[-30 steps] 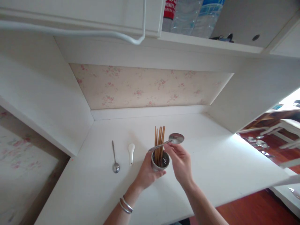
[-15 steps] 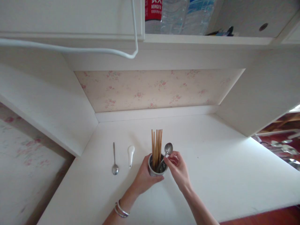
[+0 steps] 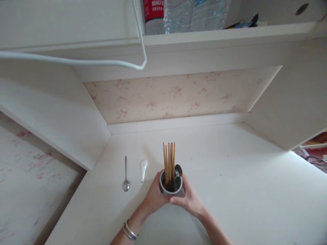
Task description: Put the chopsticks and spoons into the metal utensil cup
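Observation:
Between my two hands is a grey, round utensil holder (image 3: 167,192), its mouth facing up. My left hand (image 3: 156,196) wraps round its left side, and my right hand (image 3: 189,200) grips the right side, thumb at the front. Several wooden chopsticks (image 3: 169,161) stand upright in it. A metal spoon (image 3: 178,170) leans at the right rim inside the holder, bowl up. Left of my hands, a white ceramic spoon (image 3: 143,172) and a long-handled metal spoon (image 3: 126,183) lie on the white tabletop (image 3: 230,194).
White side panels (image 3: 293,98) and a back wall with floral paper (image 3: 166,97) enclose the tabletop. Overhead, a shelf holds plastic bottles (image 3: 178,17). A white cable (image 3: 102,62) hangs across the upper left. Assorted items (image 3: 316,158) show beyond the right panel.
My right hand has let go of the metal spoon, which has dropped lower into the holder. That hand has moved down to grip the holder's right side. The view has shifted slightly.

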Demonstrator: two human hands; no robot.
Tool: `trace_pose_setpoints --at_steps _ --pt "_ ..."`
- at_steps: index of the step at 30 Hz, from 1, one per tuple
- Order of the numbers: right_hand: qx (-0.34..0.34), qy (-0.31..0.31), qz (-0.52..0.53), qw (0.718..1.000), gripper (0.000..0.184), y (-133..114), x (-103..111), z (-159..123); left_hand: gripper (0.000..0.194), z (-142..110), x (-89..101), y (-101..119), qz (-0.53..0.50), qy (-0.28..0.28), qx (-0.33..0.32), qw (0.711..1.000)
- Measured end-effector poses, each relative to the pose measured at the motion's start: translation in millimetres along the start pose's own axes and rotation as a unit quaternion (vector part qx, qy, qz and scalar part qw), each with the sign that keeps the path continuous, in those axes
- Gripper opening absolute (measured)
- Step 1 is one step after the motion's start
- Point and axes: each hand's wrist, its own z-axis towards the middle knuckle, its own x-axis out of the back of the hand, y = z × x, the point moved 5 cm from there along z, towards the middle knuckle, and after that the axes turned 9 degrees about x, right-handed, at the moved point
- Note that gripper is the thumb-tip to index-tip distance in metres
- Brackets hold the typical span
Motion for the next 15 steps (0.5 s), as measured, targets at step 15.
trace_pose_setpoints --at_steps 15 --pt "-0.003 0.018 -0.025 1.000 0.079 5 1 2 0.032 -44 137.8 30 0.538 0.104 -0.029 0.836"
